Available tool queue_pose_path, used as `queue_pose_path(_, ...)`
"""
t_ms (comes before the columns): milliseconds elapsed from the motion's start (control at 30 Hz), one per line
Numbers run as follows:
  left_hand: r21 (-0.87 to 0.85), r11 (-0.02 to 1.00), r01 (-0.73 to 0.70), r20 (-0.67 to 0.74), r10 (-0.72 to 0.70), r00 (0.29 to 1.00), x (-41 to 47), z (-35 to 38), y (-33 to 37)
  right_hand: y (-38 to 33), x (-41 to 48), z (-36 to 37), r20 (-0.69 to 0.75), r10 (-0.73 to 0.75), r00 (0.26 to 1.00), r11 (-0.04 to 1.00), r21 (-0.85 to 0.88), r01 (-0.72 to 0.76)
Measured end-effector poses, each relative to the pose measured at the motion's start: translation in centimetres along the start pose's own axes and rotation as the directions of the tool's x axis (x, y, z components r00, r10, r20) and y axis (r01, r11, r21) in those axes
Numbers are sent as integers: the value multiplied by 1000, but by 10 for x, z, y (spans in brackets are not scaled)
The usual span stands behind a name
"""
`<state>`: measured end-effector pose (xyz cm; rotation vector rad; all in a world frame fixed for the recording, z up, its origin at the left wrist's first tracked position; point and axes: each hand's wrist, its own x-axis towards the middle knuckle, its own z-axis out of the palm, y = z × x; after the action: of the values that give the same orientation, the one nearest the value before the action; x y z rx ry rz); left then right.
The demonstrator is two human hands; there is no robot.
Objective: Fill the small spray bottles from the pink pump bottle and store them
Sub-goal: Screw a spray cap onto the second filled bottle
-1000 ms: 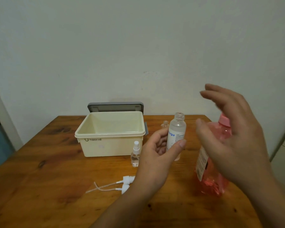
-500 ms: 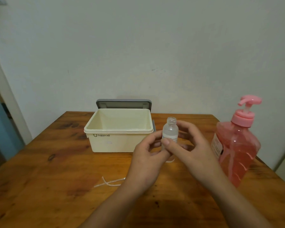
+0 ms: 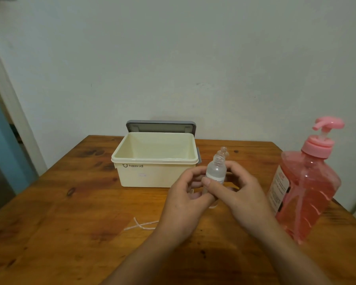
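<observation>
A small clear spray bottle (image 3: 215, 169) without its cap stands upright between both hands at the table's middle. My left hand (image 3: 188, 197) curls round its left side and my right hand (image 3: 237, 194) grips it from the right, thumb on the label. A second open small bottle (image 3: 224, 151) stands just behind it. The pink pump bottle (image 3: 304, 182) stands to the right, apart from my right hand. Thin white dip tubes (image 3: 141, 225) of the spray heads lie left of my left wrist; the heads are hidden.
A cream storage box (image 3: 154, 173) stands open behind the hands, its grey lid (image 3: 161, 126) leaning against the wall. The wooden table (image 3: 60, 233) runs to the wall; its right edge lies close behind the pump bottle.
My right hand came down from over the pump bottle and took hold of the small bottle. The bottle was lowered toward the table. The view shifted left, so the pump bottle shows whole.
</observation>
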<state>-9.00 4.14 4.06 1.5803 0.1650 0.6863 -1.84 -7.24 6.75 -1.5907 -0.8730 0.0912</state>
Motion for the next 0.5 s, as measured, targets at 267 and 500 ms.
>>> queue_pose_path(267, 247, 968, -47, 47, 37, 998, -3, -23, -6, 10, -1, 2, 32, 13, 999, 1000, 27, -13)
queue_pose_path(500, 803, 482, -350, 349, 94, 932, -14, -65, -15, 19, -2, 2, 17, 34, 999, 998, 58, -35)
